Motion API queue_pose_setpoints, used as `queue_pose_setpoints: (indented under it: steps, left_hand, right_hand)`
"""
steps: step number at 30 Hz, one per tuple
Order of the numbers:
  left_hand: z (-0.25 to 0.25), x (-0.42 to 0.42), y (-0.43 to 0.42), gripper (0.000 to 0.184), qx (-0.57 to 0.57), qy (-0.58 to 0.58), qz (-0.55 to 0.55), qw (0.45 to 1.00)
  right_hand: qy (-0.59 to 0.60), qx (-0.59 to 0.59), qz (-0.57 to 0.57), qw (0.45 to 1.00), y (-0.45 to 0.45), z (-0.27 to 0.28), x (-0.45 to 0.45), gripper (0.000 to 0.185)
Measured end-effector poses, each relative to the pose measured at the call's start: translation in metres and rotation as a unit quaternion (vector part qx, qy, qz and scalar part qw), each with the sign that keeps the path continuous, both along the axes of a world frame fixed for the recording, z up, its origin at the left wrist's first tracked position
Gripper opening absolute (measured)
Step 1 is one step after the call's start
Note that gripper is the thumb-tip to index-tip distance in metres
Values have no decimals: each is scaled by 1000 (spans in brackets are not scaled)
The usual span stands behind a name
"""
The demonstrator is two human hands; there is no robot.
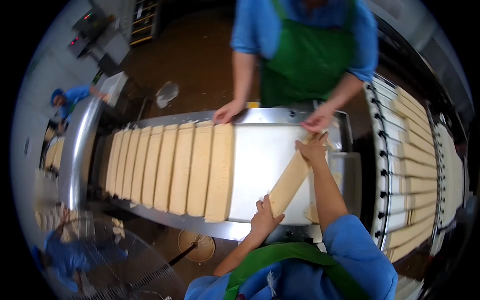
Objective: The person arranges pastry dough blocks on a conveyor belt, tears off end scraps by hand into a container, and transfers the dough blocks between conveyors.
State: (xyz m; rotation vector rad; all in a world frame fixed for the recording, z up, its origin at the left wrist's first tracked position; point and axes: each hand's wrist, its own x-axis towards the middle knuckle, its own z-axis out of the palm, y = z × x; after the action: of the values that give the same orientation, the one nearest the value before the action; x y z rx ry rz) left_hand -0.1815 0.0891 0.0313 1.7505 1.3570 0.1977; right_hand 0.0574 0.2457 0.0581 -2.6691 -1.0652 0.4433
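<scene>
Across a white, metal-edged tabletop [257,155], seen from above through a head-worn camera, a person's two bare hands hold one long pale strip [291,185], which looks like dough or a similar soft sheet. It lies slantwise right of centre, its lower end toward the wearer's body and its upper end toward the far edge. The left hand [265,218] holds the lower end, thumb and fingers parted around it; the right hand [312,150] has its fingers spread over the upper end, gripping across the width. To the left, a row of similar strips [219,172] lies side by side, nearly parallel, and that part appears done. White surface shows between the row and the held strip, which is not yet in line with the others, so its placing seems unfinished. At far right, a rack [380,150] carries more pale strips [412,167]; whether they are waiting or finished cannot be told. Opposite stands a co-worker in a green apron [300,65], one hand [230,111] at the far end of the row's nearest strip, the other [318,119] just beside the held strip's upper end. A grey tray [352,175] sits near the right hand's forearm.
</scene>
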Motion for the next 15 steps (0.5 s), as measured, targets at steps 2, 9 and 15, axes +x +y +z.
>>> queue_pose_setpoints:
  steps: [2,9,15]
  left_hand:
    - [-2,26,-10,88,22,38,9,999]
    - [8,87,-21,65,187,-81,-14,979]
    - [57,183,-52,76,278,-159,-186,929]
  right_hand:
    - [-8,63,7,998,-28,-11,31,100]
    - [68,265,-185,944,-150,17,109,72]
    - [35,327,-343,880,-311,63,211,65]
